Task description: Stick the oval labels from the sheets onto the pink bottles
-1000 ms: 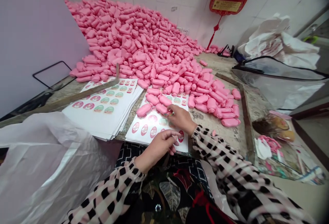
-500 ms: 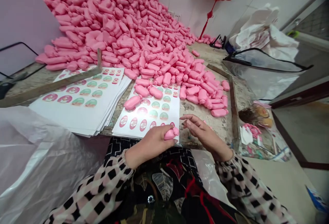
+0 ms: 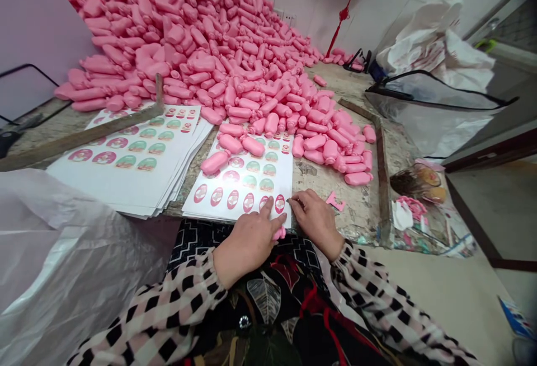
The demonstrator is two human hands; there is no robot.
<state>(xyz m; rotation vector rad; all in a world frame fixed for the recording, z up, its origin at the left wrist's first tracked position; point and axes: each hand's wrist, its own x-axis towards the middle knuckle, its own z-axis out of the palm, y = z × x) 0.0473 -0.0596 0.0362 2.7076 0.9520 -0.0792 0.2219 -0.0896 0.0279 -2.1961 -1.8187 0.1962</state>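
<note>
Hands apart: left hand (image 3: 247,237) clasps pink bottle (image 3: 279,233) at near edge of sticker sheet (image 3: 282,170), fingers extended over it; right hand (image 3: 315,219) at sheet's right edge beside oval sticker (image 3: 279,204), pinch indeterminable.

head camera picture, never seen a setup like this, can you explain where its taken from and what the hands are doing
There is no machine here: these are a person's two bare hands, seen from a camera worn on the head, looking forward and down. On the worn, grey-brown table lies a big heap of small, glossy pink bottles. Nearer are a white paper sheet printed with pink and green stickers and, to its left, a thicker stack of similar white sheets. The left hand holds one pink bottle, mostly hidden, with a finger over the stickers. The right hand has its fingertips at the sheet's right edge.
</note>
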